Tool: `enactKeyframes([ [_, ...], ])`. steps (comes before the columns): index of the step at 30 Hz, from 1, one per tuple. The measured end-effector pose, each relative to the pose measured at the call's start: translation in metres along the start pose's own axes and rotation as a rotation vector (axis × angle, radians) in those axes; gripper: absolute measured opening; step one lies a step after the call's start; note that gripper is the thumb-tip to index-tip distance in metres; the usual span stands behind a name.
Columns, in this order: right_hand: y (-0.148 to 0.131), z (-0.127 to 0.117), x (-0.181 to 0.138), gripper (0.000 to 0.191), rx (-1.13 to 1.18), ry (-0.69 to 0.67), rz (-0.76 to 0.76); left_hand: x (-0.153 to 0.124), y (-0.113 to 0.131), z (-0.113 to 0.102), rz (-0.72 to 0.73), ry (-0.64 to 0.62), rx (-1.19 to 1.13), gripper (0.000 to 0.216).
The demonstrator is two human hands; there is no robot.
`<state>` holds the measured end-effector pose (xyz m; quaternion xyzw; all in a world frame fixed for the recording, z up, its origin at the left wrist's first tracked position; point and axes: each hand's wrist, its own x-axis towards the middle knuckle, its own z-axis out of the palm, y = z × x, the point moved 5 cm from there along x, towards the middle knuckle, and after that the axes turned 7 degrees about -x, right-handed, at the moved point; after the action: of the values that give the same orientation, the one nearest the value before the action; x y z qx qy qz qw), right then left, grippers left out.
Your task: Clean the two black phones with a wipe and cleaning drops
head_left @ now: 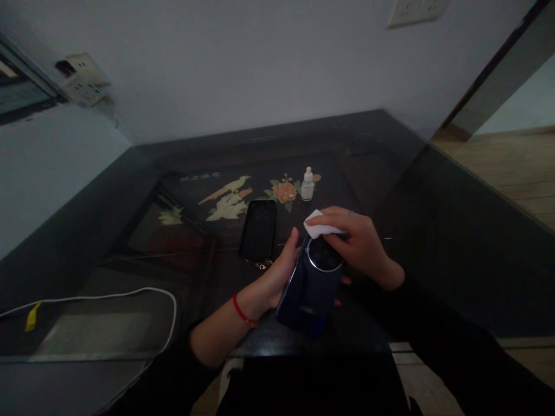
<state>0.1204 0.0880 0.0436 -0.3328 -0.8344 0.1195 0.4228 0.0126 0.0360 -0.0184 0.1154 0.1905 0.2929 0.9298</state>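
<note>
A dark blue smartphone point(306, 300) is tilted above the table's front edge, its back with a big round camera ring facing up. Wrapped around it from the left and beneath is my left hand point(280, 277), fingertips showing at the phone's right side. My right hand point(358, 237) pinches a white wipe point(318, 225) at the phone's top end, by the camera ring. Left of the phone lies a black phone case point(259, 231) with a beaded chain point(261, 265) at its lower end. Beyond the hands stands a small clear bottle point(307, 186) with a white cap.
The dark glossy tabletop point(403, 190) bears a bird and flower picture point(284, 192). A white cable point(108, 296) with a yellow tag point(33, 316) runs along the left. Behind the table rises a wall point(243, 69) with sockets point(87, 78).
</note>
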Motion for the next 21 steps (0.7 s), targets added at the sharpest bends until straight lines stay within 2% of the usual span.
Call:
enactKeyframes([
  [4,0.0,0.001,-0.002,0.027,-0.004,-0.02,-0.014,0.001,0.0,0.001,-0.02,-0.02,0.006,0.081],
  [10,0.003,-0.009,0.0,0.023,-0.03,0.065,-0.014,-0.003,0.014,0.001,0.107,0.099,-0.088,0.076],
  [15,-0.015,0.003,-0.006,0.027,-0.136,0.026,-0.258,-0.001,0.014,-0.004,0.125,0.197,-0.149,0.067],
  [21,-0.032,0.017,-0.016,0.025,-0.204,-0.075,-0.499,0.005,0.019,-0.017,0.277,0.264,-0.234,0.054],
])
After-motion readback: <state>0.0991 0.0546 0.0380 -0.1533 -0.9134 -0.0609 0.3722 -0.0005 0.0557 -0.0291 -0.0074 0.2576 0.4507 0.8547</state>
